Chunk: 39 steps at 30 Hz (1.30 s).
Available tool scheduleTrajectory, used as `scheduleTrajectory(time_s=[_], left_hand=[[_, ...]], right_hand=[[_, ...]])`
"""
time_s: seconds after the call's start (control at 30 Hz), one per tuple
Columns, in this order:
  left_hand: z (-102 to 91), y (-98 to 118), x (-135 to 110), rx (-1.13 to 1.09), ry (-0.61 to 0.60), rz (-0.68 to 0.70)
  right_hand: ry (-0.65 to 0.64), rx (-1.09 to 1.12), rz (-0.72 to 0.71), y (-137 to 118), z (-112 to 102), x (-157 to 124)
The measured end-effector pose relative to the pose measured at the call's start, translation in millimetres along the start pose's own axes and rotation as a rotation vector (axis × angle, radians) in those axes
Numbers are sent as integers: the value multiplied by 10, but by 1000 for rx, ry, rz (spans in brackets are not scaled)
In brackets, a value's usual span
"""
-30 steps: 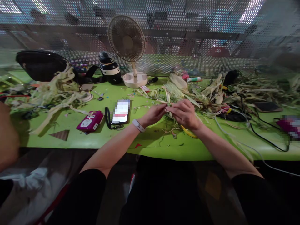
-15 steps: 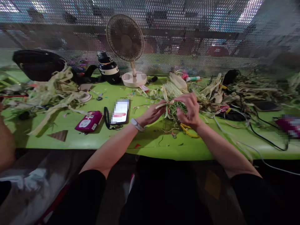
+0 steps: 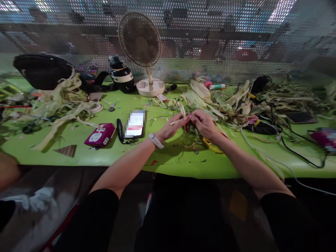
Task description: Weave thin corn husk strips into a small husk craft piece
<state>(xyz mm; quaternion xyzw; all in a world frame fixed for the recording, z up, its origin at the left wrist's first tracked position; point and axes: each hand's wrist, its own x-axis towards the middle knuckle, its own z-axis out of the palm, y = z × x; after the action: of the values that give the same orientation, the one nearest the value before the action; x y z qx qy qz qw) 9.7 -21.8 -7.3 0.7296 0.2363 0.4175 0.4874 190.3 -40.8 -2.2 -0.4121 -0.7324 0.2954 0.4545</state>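
My left hand [image 3: 173,128], with a pale band on the wrist, is closed on a small piece of pale corn husk [image 3: 182,109]. One husk strip stands up above its fingers and another pokes out toward the left. My right hand [image 3: 203,123] pinches at the same piece, its fingertips meeting those of my left hand; the exact grip point is too small to make out. Something dark reddish shows just under the fingertips. Behind my hands lies a heap of husks [image 3: 201,91] with green strands. Near my right wrist is a yellow looped thing [image 3: 214,147], partly hidden.
A phone [image 3: 135,124] and a magenta case [image 3: 100,135] lie to the left. Behind stand a fan [image 3: 150,87] and a black bottle [image 3: 123,78]. More husks [image 3: 69,92] lie far left, near another person's arm [image 3: 7,171]. Cables [image 3: 294,152] cross the right side.
My right hand has come down and left to meet my left hand, its spread fingers now pinched together. The husk piece has turned more upright.
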Motion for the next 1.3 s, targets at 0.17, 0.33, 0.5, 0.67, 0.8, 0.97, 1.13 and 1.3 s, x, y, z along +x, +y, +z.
scheduleTrajectory(time_s=[0.17,0.33,0.5,0.67,0.8,0.97,1.13,1.3], left_hand=[[29,44,11,21,-15,-113],[27,31,34,40,28,-135],[-39,-31,64,156,-85,-201],[-73,-130,84,356,-270,-138],[-65,-164,87,452,-330,-129],[-71,-98,99,344,-229,-101],[-80,-63,116,140,9,-35],[-101,-85,115,73,-78,-80]], right_hand=[[19,68,16,40,46,21],[-23,65,36,131,40,48],[102,-298,-204,61,-64,25],[-19,-541,-492,-96,-4,-56],[-105,-499,-497,-135,78,-67],[175,-247,-250,-83,20,-11],[351,38,52,-14,-31,31],[249,41,32,-31,-45,28]])
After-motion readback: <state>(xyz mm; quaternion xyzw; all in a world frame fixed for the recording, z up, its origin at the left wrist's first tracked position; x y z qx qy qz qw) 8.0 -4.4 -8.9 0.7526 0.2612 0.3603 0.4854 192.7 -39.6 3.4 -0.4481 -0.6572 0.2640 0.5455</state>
